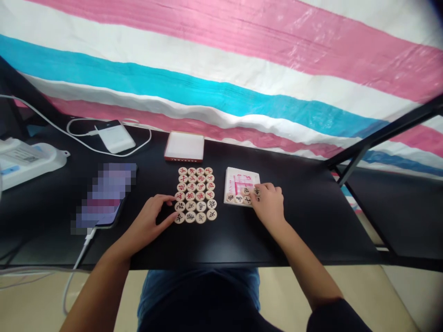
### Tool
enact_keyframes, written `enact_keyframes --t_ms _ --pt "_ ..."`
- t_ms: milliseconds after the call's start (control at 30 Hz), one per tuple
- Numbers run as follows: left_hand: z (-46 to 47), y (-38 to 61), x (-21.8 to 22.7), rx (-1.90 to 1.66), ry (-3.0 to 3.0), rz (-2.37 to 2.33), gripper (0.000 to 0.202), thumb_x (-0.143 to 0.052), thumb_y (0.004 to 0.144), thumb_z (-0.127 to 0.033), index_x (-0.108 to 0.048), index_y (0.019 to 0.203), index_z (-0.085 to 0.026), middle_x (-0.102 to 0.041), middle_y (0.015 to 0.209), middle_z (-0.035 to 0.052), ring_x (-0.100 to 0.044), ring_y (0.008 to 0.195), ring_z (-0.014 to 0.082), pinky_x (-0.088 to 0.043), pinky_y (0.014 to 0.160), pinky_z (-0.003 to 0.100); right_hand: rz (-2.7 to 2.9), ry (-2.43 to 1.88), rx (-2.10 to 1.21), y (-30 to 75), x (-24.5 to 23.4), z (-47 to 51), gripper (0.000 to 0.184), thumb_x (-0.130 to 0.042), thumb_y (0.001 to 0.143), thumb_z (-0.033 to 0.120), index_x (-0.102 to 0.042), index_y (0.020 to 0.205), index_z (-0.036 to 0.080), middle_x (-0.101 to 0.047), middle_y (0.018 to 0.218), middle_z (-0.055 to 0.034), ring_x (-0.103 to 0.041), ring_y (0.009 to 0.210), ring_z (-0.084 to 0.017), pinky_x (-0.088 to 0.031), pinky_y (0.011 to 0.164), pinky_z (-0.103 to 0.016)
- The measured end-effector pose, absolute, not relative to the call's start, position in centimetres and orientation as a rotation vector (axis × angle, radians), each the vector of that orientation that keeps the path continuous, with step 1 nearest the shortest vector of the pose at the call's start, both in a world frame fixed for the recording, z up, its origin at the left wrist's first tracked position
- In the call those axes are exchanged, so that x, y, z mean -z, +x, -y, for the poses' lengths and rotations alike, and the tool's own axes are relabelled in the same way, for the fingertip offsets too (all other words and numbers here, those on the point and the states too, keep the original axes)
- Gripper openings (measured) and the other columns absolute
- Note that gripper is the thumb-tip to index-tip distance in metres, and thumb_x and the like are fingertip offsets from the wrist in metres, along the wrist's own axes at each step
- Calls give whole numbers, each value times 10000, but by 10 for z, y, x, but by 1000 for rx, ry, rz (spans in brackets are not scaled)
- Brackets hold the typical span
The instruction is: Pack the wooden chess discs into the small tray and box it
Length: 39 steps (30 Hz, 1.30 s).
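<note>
Several round wooden chess discs (pixel 195 193) with red and black characters lie in a tidy block on the black table (pixel 214 240). My left hand (pixel 154 220) rests against the block's left side, its fingers curved and touching the lower discs. To the right stands a small white and red box tray (pixel 238 180) with a few discs along its near edge. My right hand (pixel 268 203) is at the tray's near right corner, fingers pinched on a disc (pixel 256 191) there.
The box's white lid (pixel 184 147) lies behind the discs. A phone (pixel 104 196) on a cable lies at the left, with a white power bank (pixel 115 136) and cables behind it. A white device (pixel 24 159) sits far left. A striped sheet hangs behind.
</note>
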<state>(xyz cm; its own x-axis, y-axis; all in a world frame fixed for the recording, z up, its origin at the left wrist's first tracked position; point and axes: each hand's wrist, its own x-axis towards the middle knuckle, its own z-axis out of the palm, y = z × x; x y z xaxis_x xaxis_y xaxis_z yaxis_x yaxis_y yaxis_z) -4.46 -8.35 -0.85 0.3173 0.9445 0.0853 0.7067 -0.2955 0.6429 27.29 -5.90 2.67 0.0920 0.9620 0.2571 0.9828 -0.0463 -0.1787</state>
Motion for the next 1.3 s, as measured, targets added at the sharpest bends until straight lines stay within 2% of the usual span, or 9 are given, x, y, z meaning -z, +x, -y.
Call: enact_keyframes --t_ms 267,467,600,733,967,1067,1133,1233,1300 --pt "85 -42 6 -633 2047 -1478 359 -479 837 -435 -469 1116 -210 -511 981 57 -487 893 204 -423 762 336 1851 -1858 -75 263 -35 68 218 -569 765 283 -626 936 161 -650 902 -83 -489 804 -233 -400 717 -359" --pt "86 -41 5 -683 2033 -1478 277 -413 885 -354 -468 1097 -185 -503 952 53 -480 891 187 -411 786 326 2165 -1146 -672 172 -25 114 195 -592 786 208 -601 980 218 -666 918 -18 -519 819 -174 -438 750 -313" --pt "88 -42 6 -708 2037 -1475 249 -404 888 -306 -462 1092 -176 -504 943 54 -481 876 181 -412 781 317 2296 -987 -584 138 -2 124 204 -541 820 152 -620 1004 192 -656 1065 -12 -486 788 -166 -438 737 -315" --pt "88 -42 6 -715 2033 -1478 238 -405 888 -300 -465 1082 -178 -508 946 55 -482 882 183 -415 787 323 2353 -1043 -422 143 -3 132 286 -455 857 116 -612 1079 205 -576 1219 5 -446 777 -167 -430 730 -332" --pt "86 -42 7 -732 2024 -1482 255 -400 884 -329 -483 1075 -182 -530 949 59 -490 891 194 -419 797 345 2433 -1077 -515 156 -18 143 317 -460 858 156 -572 1149 217 -562 1236 -11 -457 836 -173 -427 740 -327" --pt "85 -43 8 -712 2010 -1504 275 -398 880 -356 -490 1080 -189 -537 949 63 -499 881 201 -425 779 352 2266 -1173 -505 175 -24 123 282 -467 844 158 -605 1076 239 -616 1142 -16 -482 888 -172 -420 776 -324" --pt "84 -44 9 -687 2013 -1506 287 -394 881 -372 -486 1086 -192 -535 951 65 -501 879 205 -424 781 360 2135 -1371 -381 198 -30 102 240 -465 833 160 -631 998 214 -650 1029 -41 -495 901 -189 -404 797 -345" --pt "83 -45 10 -681 2028 -1494 291 -392 879 -383 -482 1090 -203 -539 951 65 -506 880 212 -427 777 366 2030 -1777 -79 240 -33 70 191 -521 793 235 -657 913 175 -651 928 -94 -491 841 -232 -383 756 -382" --pt "83 -45 11 -691 2024 -1497 294 -401 874 -389 -485 1088 -206 -545 950 67 -511 877 214 -432 762 359 2046 -1936 5 261 -32 55 180 -556 766 277 -671 858 174 -652 870 -103 -482 788 -233 -373 710 -368"
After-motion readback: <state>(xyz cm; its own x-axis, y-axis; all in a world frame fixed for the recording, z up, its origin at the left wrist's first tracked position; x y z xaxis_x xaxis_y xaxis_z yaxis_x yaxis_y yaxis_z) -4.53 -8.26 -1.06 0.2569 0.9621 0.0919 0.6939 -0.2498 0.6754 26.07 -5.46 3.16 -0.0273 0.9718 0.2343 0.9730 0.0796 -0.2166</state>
